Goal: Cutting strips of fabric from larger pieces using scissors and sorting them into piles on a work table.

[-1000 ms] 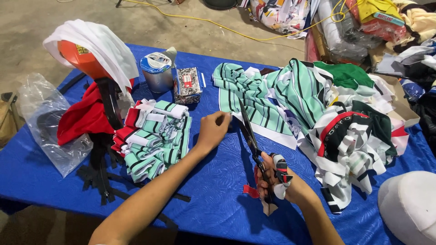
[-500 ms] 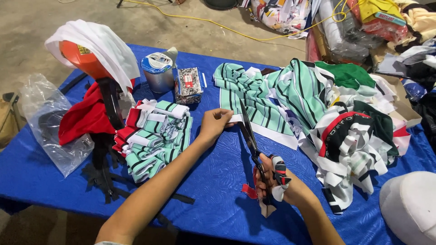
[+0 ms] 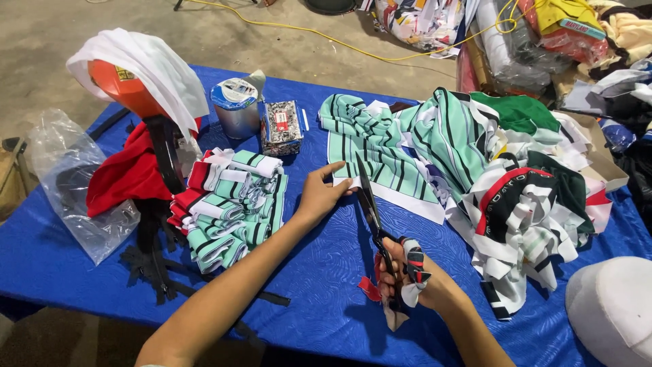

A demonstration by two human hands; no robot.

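**Shears at the edge of striped cloth**

The blue bench (image 3: 326, 285) carries everything. Its biggest load is the cloth heap (image 3: 516, 183), green, white, black and red, lying on the far side of the shears from the person's left arm. From that heap a striped cloth (image 3: 380, 156) spreads flat toward the shears, its white edge touching the blades. Beyond the left arm from the shears sits a stack (image 3: 231, 204) of folded striped pieces, with a red cloth (image 3: 125, 173) and a clear bag (image 3: 64, 183) farther out. A tin (image 3: 236, 109) and a small box (image 3: 281, 127) stand behind the stack. The shears (image 3: 372, 211) point away from the person, blades slightly parted. The right hand (image 3: 407, 275) is closed around their cloth-wrapped handles. The left hand (image 3: 324, 192) pinches the striped cloth's edge just beside the blades.
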